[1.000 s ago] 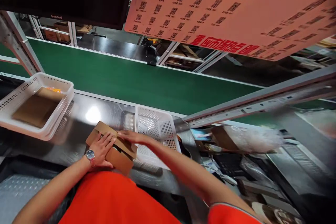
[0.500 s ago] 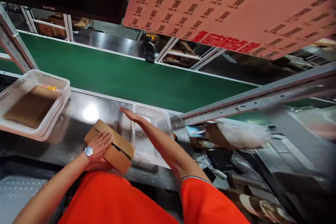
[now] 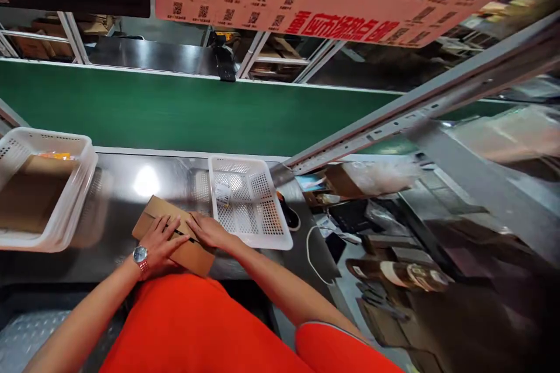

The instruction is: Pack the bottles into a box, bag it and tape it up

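A small brown cardboard box [image 3: 192, 256] lies tilted on the steel bench, close to my body, with a dark gap along its top seam. Across its top, my left hand [image 3: 160, 245] rests with fingers spread and the thumb stretched to the right; a watch is on that wrist. My right hand [image 3: 212, 231] is at the box's far right edge, its fingers close together and bent over the top. The underside of the box and part of the right fingers are hidden. Just beyond the right hand stands a white perforated basket [image 3: 280, 227] with a labelled clear packet inside.
Stacked white baskets [image 3: 65, 239] at the left hold cardboard and an orange packet. A green conveyor belt [image 3: 175, 116] runs behind the steel bench [image 3: 118, 210]. A slanted metal post [image 3: 363, 134] rises at the right, near cluttered papers and packaging. A pink code board [image 3: 350, 6] hangs overhead.
My right hand has come back from above the white basket onto the box. My left hand stays on the box, its fingers now more spread. The view has turned slightly.
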A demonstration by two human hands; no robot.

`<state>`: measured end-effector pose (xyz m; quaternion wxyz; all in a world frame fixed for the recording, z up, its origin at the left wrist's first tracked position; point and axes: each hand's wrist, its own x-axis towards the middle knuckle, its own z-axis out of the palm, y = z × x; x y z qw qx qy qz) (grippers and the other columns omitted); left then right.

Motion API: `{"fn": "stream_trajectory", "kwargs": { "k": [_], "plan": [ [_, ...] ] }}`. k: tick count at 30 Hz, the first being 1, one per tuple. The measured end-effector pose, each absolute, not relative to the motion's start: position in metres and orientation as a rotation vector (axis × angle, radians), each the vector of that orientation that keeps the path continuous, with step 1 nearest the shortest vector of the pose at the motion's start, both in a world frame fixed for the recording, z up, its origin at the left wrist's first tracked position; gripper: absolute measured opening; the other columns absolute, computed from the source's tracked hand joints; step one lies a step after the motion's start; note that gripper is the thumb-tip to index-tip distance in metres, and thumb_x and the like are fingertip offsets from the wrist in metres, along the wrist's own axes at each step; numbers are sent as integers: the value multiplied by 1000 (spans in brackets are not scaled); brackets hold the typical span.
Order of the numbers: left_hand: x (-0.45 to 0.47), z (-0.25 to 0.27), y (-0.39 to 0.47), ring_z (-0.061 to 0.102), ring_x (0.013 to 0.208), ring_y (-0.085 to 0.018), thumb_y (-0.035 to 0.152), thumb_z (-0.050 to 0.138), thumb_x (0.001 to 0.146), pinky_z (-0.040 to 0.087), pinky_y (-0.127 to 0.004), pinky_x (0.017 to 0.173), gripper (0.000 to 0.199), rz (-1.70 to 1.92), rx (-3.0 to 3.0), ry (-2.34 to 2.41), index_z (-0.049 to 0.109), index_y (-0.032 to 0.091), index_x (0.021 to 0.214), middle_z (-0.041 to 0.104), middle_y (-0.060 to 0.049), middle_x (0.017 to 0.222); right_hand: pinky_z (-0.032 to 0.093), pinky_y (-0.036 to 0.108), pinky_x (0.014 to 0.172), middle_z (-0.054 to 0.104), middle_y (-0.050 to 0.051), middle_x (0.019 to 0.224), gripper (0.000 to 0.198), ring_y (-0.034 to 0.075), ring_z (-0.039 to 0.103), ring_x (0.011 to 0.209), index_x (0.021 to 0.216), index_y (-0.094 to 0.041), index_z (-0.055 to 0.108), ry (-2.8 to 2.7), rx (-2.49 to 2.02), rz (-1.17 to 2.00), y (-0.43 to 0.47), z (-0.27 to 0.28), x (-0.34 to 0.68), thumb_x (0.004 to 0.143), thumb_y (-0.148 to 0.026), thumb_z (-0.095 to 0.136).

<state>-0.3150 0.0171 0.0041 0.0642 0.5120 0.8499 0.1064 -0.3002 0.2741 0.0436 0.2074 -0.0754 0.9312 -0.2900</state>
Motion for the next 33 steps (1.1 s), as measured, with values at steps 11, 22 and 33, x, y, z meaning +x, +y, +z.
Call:
{"fn": "stream_trajectory", "kwargs": {
  "k": [11, 22, 33],
  "plan": [
    [-347, 67, 58, 27, 162, -53, 55, 101, 57, 32, -60, 127, 149, -183, 1510, 2333, 22, 8, 174, 15, -36, 177, 37, 65, 124, 46, 31, 163, 112, 47, 45, 150, 166, -10, 42, 3062, -224, -530, 263, 20, -238, 86, -87, 64],
    [-401, 76, 74, 39, 148, -63, 77, 89, 53, 24, -73, 123, 149, -136, 1730, 2189, 24, 23, 175, 35, -33, 169, 46, 58, 118, 56, 23, 154, 71, 37, 53, 140, 151, -15, 57, 3225, -248, -716, 284, 2, -253, 103, -66, 58],
    [-333, 52, 51, 34, 153, -62, 70, 89, 55, 17, -72, 127, 139, 9, 1518, 2406, 32, 20, 171, 35, -31, 171, 30, 70, 130, 28, 23, 177, 80, 43, 20, 166, 167, -16, 43, 3045, 64, -890, 284, 0, -219, 104, -64, 56]
  ]
}}
